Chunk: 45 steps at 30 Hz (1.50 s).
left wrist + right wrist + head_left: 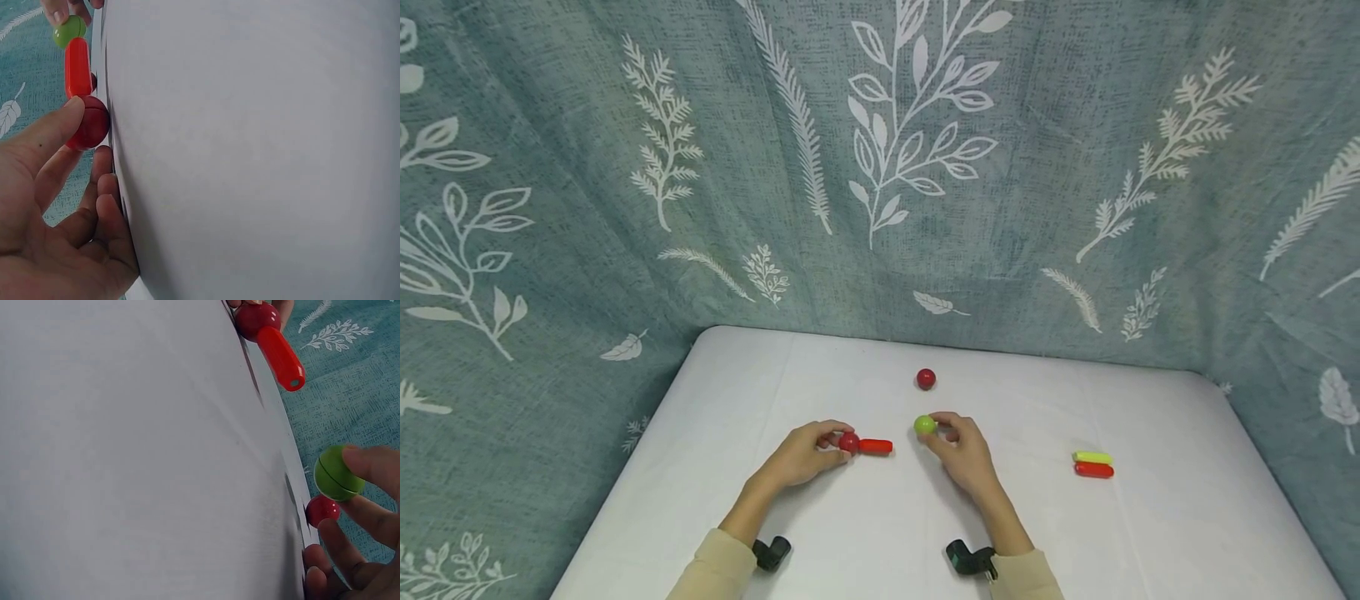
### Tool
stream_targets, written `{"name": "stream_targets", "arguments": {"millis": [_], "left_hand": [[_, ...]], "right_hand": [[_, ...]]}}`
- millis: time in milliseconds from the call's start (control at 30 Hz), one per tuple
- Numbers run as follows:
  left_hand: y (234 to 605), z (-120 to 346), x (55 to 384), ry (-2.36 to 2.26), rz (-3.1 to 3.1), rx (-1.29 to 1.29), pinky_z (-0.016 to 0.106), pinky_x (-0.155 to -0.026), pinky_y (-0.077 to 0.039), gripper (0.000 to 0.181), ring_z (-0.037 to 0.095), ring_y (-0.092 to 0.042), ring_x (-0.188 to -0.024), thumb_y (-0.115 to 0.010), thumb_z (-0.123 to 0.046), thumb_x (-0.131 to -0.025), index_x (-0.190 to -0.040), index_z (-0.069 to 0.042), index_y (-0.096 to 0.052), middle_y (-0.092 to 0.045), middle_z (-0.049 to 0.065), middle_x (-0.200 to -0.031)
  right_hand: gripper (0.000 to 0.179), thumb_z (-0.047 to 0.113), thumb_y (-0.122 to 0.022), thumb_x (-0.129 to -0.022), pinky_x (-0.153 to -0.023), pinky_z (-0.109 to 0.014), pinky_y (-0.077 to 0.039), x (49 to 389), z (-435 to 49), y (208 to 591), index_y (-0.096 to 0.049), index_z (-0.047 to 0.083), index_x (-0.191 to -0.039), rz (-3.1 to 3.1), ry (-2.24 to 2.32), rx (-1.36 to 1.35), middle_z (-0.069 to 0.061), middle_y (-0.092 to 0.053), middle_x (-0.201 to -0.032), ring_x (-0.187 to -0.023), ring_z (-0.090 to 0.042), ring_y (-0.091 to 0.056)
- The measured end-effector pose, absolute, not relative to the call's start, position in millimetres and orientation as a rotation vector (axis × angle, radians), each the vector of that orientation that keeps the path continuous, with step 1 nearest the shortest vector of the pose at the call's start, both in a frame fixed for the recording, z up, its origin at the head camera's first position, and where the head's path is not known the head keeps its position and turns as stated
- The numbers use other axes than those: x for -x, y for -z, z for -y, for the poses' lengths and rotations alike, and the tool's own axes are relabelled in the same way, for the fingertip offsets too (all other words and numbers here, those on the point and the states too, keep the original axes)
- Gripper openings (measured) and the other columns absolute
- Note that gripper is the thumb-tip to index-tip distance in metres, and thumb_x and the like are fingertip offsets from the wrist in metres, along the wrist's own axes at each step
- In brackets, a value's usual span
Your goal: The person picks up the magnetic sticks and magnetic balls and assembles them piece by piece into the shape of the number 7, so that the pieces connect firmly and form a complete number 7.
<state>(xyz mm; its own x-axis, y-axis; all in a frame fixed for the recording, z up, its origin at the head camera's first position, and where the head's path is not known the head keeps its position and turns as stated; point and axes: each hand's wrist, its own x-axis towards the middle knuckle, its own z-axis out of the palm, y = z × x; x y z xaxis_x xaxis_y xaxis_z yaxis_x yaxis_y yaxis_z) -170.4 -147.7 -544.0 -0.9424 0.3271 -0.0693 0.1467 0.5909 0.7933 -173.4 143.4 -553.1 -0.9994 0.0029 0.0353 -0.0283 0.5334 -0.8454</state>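
Observation:
My left hand (803, 455) pinches a dark red ball (848, 442) between thumb and fingers. A bright red handle (876, 447) sticks out of that ball towards the right, so the two together look like a small maraca. In the right wrist view, the handle's free end (292, 381) shows a small hole. Across a gap, my right hand (967, 458) holds a green ball (924, 425) by thumb and fingertips. A seam runs round the green ball (337, 474) in the right wrist view. Part of each ball is hidden behind the fingers.
Beyond the hands, a second dark red ball (926, 379) lies on the white-covered table (1037, 533). A yellow-green handle (1093, 457) and a red handle (1094, 471) lie side by side at the right. Behind the table hangs a leaf-patterned teal cloth (737, 167).

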Motion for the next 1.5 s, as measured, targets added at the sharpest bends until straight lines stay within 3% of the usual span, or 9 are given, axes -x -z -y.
{"name": "stream_targets", "arguments": {"millis": [200, 400, 800, 1500], "left_hand": [[544.7, 147.5, 171.7, -1.277, -2.607, -0.383, 0.036, -0.075, -0.046, 0.035, 0.020, -0.054, -0.093, -0.078, -0.023, -0.089, -0.122, -0.021, -0.070, -0.063, -0.003, -0.100], [544.9, 147.6, 171.3, -1.280, -2.607, -0.400, 0.037, -0.075, -0.045, 0.034, 0.019, -0.053, -0.092, -0.078, -0.023, -0.089, -0.122, -0.020, -0.070, -0.063, -0.004, -0.098], [542.7, 145.9, 170.0, -1.314, -2.587, -0.390, 0.038, -0.077, -0.047, 0.034, 0.017, -0.055, -0.091, -0.077, -0.021, -0.090, -0.123, -0.018, -0.069, -0.065, -0.003, -0.100], [544.9, 144.9, 171.3, -1.283, -2.608, -0.385, 0.038, -0.076, -0.046, 0.035, 0.017, -0.054, -0.091, -0.077, -0.022, -0.089, -0.123, -0.018, -0.070, -0.064, -0.003, -0.099]], "right_hand": [[0.032, 0.021, -0.081, -0.085, -0.085, -0.043, -0.044, 169.3, -142.3, 559.7, -0.073, 0.015, -0.116, 2.719, -1.457, -0.159, -0.007, -0.065, -0.111, -0.099, -0.024, -0.054], [0.029, 0.017, -0.083, -0.081, -0.087, -0.045, -0.039, 166.3, -141.3, 562.6, -0.076, 0.018, -0.109, 2.733, -1.374, -0.281, -0.003, -0.067, -0.111, -0.103, -0.024, -0.051], [0.030, 0.029, -0.084, -0.081, -0.082, -0.043, -0.035, 161.4, -138.5, 557.6, -0.077, 0.027, -0.110, 2.836, -1.367, -0.258, -0.003, -0.059, -0.107, -0.102, -0.023, -0.044], [0.027, 0.034, -0.083, -0.081, -0.087, -0.050, -0.028, 161.2, -135.4, 561.0, -0.077, 0.032, -0.107, 2.857, -1.378, -0.226, -0.003, -0.055, -0.112, -0.108, -0.026, -0.041]]}}
